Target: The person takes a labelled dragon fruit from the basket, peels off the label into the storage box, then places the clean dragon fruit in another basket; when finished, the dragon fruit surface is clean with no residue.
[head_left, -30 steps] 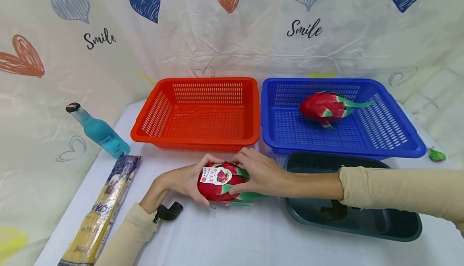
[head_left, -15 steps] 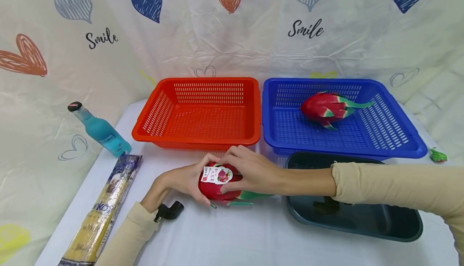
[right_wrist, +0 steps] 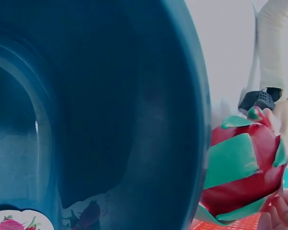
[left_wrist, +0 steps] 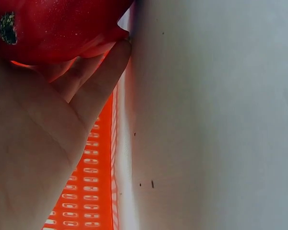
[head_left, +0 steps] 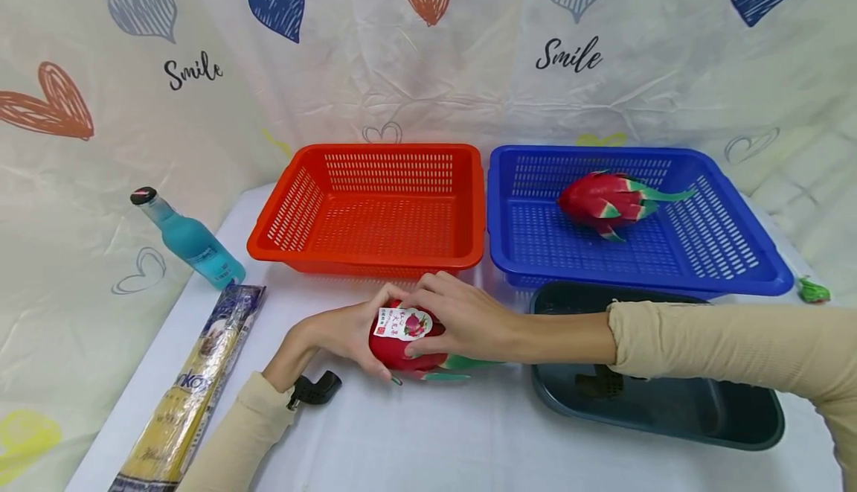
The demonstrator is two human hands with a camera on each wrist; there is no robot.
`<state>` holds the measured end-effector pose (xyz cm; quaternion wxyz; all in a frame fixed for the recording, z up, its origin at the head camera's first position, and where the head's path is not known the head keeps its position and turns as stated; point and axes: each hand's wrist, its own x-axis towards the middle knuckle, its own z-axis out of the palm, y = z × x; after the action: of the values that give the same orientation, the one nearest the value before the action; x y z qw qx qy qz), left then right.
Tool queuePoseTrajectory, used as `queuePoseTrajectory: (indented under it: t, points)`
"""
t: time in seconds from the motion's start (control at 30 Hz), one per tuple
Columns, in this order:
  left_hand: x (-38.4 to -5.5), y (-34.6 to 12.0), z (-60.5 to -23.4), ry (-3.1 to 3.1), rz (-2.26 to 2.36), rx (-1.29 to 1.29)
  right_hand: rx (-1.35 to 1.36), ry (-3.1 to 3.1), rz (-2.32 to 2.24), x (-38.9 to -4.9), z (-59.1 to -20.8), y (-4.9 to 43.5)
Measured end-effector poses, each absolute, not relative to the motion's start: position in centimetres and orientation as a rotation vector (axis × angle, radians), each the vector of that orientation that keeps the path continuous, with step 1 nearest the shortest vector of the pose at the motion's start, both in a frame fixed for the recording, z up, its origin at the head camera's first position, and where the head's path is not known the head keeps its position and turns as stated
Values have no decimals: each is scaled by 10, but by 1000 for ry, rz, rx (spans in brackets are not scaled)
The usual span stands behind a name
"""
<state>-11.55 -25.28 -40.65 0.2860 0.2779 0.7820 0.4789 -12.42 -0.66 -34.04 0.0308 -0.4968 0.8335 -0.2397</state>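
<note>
A red dragon fruit [head_left: 395,350] with green-tipped scales lies on the white table in front of the red basket. On its upper side is a white label [head_left: 402,323] with a printed dragon fruit. My left hand [head_left: 344,334] grips the fruit's left end, thumb at the near side, fingers at the far side. My right hand [head_left: 469,321] lies over the fruit's right part, fingers curved on top at the label's right edge and thumb just below it. In the left wrist view, the fruit's dark end [left_wrist: 7,28] rests by my palm.
The red basket [head_left: 367,260] stands behind. A blue basket [head_left: 643,283] holds another dragon fruit [head_left: 605,202]. The dark tray [head_left: 669,425] sits under my right forearm; a printed label [right_wrist: 21,220] shows at its lower left. A blue bottle [head_left: 201,250] and a long yellow packet [head_left: 190,395] lie left.
My right hand has slid left along the dragon fruit to the label's edge, then stayed there. My left hand keeps its grip. The head view has shifted slightly.
</note>
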Motion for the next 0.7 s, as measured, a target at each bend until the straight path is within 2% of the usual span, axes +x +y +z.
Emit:
queuePoseTrajectory:
  t: [0.7]
  points:
    - [-116, -252, -406, 2093, 1286, 775, -1497, 2577, -716, -125, -340, -16]
